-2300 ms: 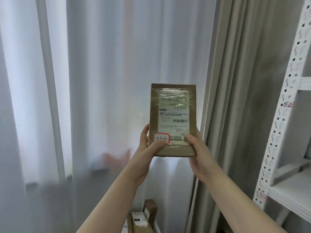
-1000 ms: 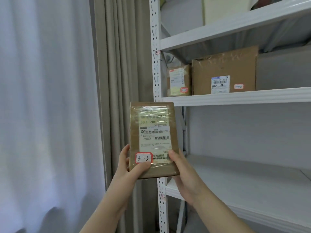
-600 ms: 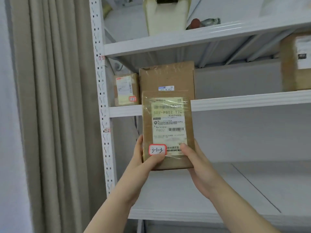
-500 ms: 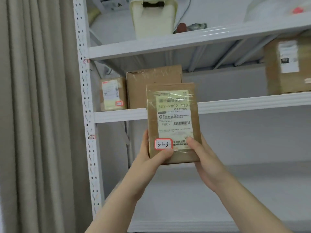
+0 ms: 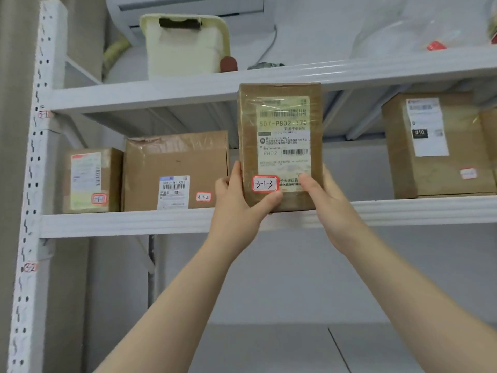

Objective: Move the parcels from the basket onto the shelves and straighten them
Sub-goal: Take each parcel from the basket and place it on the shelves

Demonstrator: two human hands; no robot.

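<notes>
Before the middle shelf [image 5: 134,222], parcel [image 5: 279,130] raised higher, left hand [image 5: 239,203], right hand [image 5: 328,200] gripping its base.

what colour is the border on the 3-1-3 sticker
Red, around a white sticker on the held parcel; head view.

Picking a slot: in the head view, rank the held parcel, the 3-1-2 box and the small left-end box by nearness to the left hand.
1. held parcel, gripped by the left hand.
2. 3-1-2 box, just left of the hand.
3. small left-end box, farther left still.
</notes>
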